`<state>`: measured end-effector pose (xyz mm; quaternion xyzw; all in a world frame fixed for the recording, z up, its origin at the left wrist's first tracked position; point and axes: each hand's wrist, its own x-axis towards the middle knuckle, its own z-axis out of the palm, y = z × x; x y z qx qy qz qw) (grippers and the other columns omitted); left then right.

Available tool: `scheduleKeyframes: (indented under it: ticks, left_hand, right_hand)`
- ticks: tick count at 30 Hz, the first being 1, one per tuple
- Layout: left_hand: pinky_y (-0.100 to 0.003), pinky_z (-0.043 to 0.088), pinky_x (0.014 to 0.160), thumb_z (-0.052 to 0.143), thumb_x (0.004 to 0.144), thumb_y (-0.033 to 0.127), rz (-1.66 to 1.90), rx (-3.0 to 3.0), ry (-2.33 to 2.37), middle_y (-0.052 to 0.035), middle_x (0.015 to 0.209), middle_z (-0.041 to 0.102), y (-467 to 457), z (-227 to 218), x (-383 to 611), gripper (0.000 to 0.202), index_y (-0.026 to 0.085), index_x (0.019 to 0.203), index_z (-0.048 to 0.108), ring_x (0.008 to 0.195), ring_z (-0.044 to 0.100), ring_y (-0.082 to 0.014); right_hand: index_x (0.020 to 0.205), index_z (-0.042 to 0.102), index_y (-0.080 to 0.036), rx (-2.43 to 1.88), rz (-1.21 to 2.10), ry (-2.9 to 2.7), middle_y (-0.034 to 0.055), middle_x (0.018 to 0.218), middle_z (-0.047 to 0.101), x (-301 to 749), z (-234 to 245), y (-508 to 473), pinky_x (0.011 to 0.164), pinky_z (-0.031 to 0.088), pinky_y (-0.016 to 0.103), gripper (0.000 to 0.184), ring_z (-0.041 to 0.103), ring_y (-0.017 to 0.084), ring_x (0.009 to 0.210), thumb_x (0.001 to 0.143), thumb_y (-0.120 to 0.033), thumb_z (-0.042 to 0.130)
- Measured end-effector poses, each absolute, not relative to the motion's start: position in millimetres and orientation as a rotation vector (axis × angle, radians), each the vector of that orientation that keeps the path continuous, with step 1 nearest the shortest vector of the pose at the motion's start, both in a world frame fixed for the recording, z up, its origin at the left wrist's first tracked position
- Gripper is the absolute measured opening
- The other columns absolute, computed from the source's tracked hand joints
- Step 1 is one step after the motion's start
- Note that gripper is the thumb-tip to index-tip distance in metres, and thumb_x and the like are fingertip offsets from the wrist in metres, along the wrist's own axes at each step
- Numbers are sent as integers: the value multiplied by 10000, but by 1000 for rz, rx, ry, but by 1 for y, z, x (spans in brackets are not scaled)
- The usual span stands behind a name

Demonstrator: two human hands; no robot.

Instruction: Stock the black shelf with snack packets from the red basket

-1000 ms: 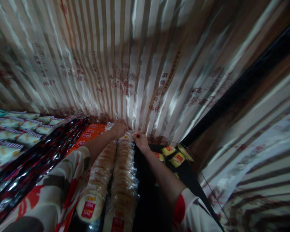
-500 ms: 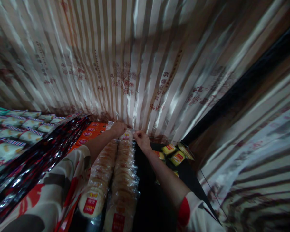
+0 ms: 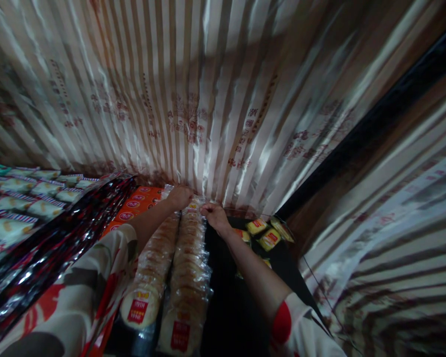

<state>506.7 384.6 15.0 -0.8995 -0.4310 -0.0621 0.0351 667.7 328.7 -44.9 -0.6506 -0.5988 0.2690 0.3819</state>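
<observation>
Two long rows of round, flat baked cakes in clear plastic wrappers run away from me, the left row [image 3: 148, 277] and the right row [image 3: 188, 267]. At the far end of the right row lies a wrapped cake [image 3: 193, 206] with a small red and yellow label. My left hand [image 3: 180, 197] is closed at that wrapper's left edge, its fingertips partly hidden. On the opposite side, my right hand [image 3: 214, 216] pinches the wrapper's right edge between thumb and fingers.
Orange printed boxes [image 3: 136, 204] and shiny dark red tinsel [image 3: 92, 213] lie left. Beyond are several white packets [image 3: 17, 203]. Small yellow packets [image 3: 269, 239] lie on the black surface [image 3: 230, 297] at right. Striped plastic sheeting [image 3: 193, 89] rises behind, with a dark post [image 3: 357, 136] at right.
My right hand has shifted slightly left, toward the end cake. The left hand keeps nearly the same place at the wrapper; the whole view has moved a little.
</observation>
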Motion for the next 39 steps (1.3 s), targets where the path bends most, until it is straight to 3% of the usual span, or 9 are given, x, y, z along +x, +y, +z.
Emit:
scheduleKeyframes:
  ticks: [5,10,23,27,32,39]
  left_hand:
    - [-281,383,909,483,798,202,-213,-2809,-1231,-63,942,675,378,21,502,230,182,895,690,970,568,-176]
    - [-354,385,875,544,769,322,-152,-2851,-1165,-77,924,664,368,24,496,209,201,796,713,1002,522,-239]
    - [-331,415,858,497,779,190,-130,-2838,-1219,-93,858,697,368,11,498,198,152,771,691,894,597,-201]
    - [-344,408,872,504,769,187,-154,-2806,-1235,-102,866,695,367,11,498,189,149,767,690,906,594,-211]
    - [-364,402,869,493,771,179,-174,-2780,-1266,-106,844,691,364,12,498,199,148,757,689,912,581,-228]
    - [-350,402,851,498,784,205,-215,-2772,-1277,-97,870,669,357,18,495,191,155,797,683,946,550,-229]
  right_hand:
    - [712,668,-235,-1824,629,-1502,-24,691,654,660,-37,327,656,429,244,113,591,140,673,735,-308,584]
    - [744,664,-250,-1840,567,-1478,-27,717,663,654,-31,325,663,435,246,136,601,146,696,767,-336,561]
    - [773,612,-221,-1771,574,-1461,-12,744,654,659,-34,309,704,451,265,201,604,146,713,772,-412,549]
    - [865,591,-221,-1718,580,-1452,-17,755,657,663,-35,302,717,455,271,203,611,144,726,741,-382,597]
    - [722,626,-213,-1703,696,-1522,-13,731,664,667,-41,296,685,450,269,137,609,152,705,710,-349,615]
    - [718,640,-216,-1715,684,-1513,-20,724,660,660,-41,296,674,436,252,103,601,144,697,725,-300,581]
